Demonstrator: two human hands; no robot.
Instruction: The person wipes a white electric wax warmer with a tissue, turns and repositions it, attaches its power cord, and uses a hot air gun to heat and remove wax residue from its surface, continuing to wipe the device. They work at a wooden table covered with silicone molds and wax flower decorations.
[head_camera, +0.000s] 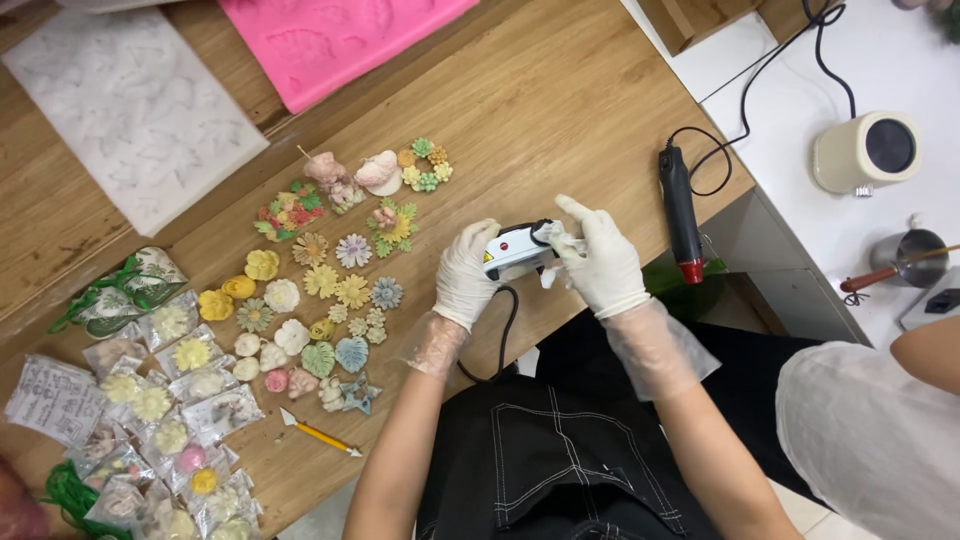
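Both my hands wear thin clear gloves. My left hand (465, 273) grips a small white corded tool (513, 250) with a red button, held just above the wooden table (560, 110). My right hand (600, 262) pinches a small clear plastic piece (552, 236) against the tool's far end, index finger raised. Left of my hands lie several small moulded flowers, leaves and shells (330, 285) in pastel colours.
A black heat tool with a red tip (681, 212) lies to the right, its cord running back. Bagged flowers (170, 410), a yellow craft knife (318, 433), pink (330, 40) and white (130, 110) moulds, a cream pot (866, 151). Another person's arm (880, 420) at the right.
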